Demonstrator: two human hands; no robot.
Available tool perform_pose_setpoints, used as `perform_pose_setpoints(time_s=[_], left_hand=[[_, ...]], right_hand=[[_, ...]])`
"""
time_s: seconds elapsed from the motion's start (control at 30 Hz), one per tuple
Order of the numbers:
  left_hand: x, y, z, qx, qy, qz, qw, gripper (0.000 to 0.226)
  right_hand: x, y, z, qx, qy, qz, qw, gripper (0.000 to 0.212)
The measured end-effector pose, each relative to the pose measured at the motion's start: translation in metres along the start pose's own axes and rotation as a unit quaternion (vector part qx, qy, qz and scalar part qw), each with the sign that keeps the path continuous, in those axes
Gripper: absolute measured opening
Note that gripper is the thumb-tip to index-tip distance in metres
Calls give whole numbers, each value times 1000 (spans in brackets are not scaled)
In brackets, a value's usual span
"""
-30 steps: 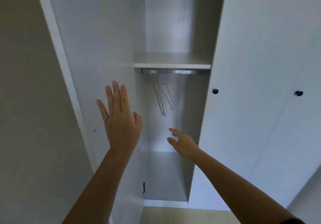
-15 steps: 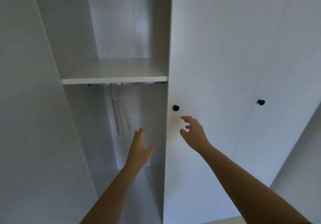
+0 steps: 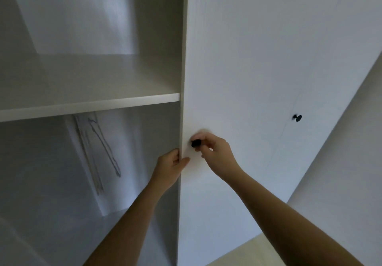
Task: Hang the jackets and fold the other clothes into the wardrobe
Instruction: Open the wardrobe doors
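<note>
The fingertips [image 3: 203,138] of the right hand [image 3: 216,155] are closing together on a small black knob [image 3: 196,143] and pinching it. They are a little blurred, so I cannot tell how many of them are touching it. The knob is sitting at about 10 o'clock from this hand, close to the left edge of a white door [image 3: 237,69].

The thumb [image 3: 184,160] of the left hand [image 3: 168,167] is pressing on the front of this door. The other fingers are curling around the edge to the back side, where they are mostly hidden. In this way the left hand is gripping the door edge just below the knob, at about 7 o'clock from it. The two forearms are stretching in from 6 o'clock and 5 o'clock of the view.

The wardrobe [image 3: 72,17] is filling almost the whole view. Its open part is lying on the 9 o'clock side, and a white shelf [image 3: 88,106] is crossing it. Under the shelf some thin wire hangers [image 3: 97,148] are hanging, at about 9 o'clock from the left hand, well apart from it. At 3 o'clock a second knob [image 3: 297,118] is sticking out of the next panel. A plain wall [image 3: 351,172] is showing at 4 o'clock, and a strip of pale floor [image 3: 237,251] near 6 o'clock.
</note>
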State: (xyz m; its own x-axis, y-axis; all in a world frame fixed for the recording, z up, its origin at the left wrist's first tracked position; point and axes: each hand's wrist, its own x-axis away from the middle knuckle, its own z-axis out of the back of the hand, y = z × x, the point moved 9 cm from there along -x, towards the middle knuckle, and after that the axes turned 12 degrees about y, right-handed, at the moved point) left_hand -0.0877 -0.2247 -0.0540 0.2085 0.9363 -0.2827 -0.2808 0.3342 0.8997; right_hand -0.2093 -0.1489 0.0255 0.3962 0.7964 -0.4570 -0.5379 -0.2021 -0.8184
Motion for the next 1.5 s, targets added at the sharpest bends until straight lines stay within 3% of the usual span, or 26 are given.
perform_pose_setpoints(time_s=[0.13,0.3,0.6,0.8,0.97,1.17,1.3,1.5], left_hand=[[5,-5,-1,8,-7,10,1000,19],[39,6,-6,27,4,11,1000,10],[141,56,-36,25,21,-20,999,17],[213,94,-95,81,-106,-6,991,25],[210,191,-105,116,-95,-133,980,41],[216,339,-163,79,-121,-331,933,81],[211,372,-206,69,-109,-373,919,98],[215,400,-266,55,-40,-444,894,96]], right_hand=[[3,2,6,-19,-13,-19,1000,37],[24,4,26,-49,-25,-32,998,36],[94,-10,108,-19,-70,-5,997,26],[148,1,200,27,-50,-2,998,22],[180,16,275,68,-42,-26,996,18],[199,32,327,107,32,-63,992,43],[196,50,357,126,88,-82,985,40],[184,88,413,176,111,-110,972,39]])
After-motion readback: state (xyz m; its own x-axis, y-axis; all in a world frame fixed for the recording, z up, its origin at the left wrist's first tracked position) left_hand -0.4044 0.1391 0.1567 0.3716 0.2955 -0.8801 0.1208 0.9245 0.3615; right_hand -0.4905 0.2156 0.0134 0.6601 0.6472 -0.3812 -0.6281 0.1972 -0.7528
